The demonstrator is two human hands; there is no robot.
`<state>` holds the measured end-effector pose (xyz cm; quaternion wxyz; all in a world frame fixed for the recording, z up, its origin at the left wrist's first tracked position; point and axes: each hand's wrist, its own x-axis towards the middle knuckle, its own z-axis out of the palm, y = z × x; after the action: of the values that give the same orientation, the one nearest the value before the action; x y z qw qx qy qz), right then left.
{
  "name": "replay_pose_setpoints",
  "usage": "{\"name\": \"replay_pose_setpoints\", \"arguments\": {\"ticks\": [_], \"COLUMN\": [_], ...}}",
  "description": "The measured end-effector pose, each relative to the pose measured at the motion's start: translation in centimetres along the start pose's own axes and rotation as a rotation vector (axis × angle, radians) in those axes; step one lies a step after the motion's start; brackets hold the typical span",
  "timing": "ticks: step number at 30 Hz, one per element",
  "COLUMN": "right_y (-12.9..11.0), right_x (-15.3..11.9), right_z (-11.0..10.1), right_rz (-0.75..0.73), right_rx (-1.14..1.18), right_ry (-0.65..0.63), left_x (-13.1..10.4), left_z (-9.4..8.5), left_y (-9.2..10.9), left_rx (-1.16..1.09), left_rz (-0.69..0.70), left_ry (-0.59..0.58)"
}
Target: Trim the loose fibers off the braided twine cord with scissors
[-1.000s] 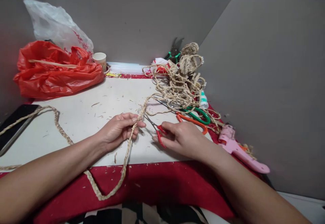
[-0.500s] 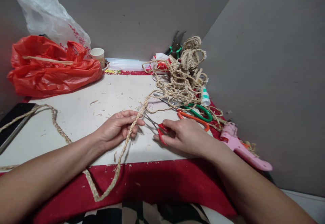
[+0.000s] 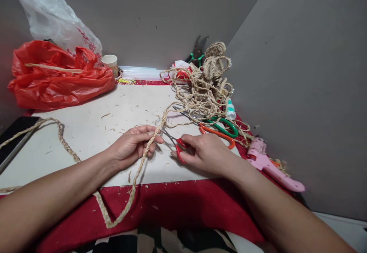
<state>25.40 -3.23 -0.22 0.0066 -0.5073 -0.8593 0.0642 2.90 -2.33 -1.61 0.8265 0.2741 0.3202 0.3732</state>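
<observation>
A braided straw rope (image 3: 139, 171) runs over the fingers of my left hand (image 3: 137, 142), which pinches it near the middle of the white board (image 3: 86, 127). Its lower part hangs in a loop over the red cloth (image 3: 172, 207), and another stretch lies at the left. My right hand (image 3: 205, 151) holds small red-handled scissors (image 3: 179, 148), thumb and fingers at the handles. The scissors' blades point up and left and reach the rope beside my left fingertips; whether they touch it I cannot tell.
A tangled heap of straw cord (image 3: 205, 88) lies at the back right, with larger orange-handled scissors (image 3: 219, 133) and a green handle (image 3: 229, 127) before it. A pink glue gun (image 3: 272, 169) lies right. At left are a red plastic bag (image 3: 57, 86), paper cup (image 3: 110, 64) and phone (image 3: 14, 138).
My right hand and the red-handled scissors have shifted very slightly left. The handles look a little more apart. My left hand and the rope stay in place.
</observation>
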Motion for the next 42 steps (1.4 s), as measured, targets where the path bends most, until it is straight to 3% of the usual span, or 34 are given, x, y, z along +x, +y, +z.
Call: {"name": "replay_pose_setpoints", "arguments": {"ticks": [14,26,33,42], "right_y": [-0.19,-0.03,0.5,0.14], "right_x": [-0.04,-0.04,0.02,0.03], "right_z": [-0.03,0.59,0.86,0.18], "right_rz": [-0.004,-0.038,-0.093,-0.05], "right_rx": [-0.094,-0.042,0.016,0.089], "right_ry": [0.018,0.127,0.116,0.096], "left_x": [0.0,0.08,0.13,0.02], "left_z": [0.09,0.15,0.04,0.04], "left_y": [-0.19,-0.2,-0.16,0.01], "left_rx": [0.081,0.081,0.061,0.014], "left_rz": [0.006,0.002,-0.001,-0.011], "left_ry": [-0.057,-0.018,-0.006,0.007]}}
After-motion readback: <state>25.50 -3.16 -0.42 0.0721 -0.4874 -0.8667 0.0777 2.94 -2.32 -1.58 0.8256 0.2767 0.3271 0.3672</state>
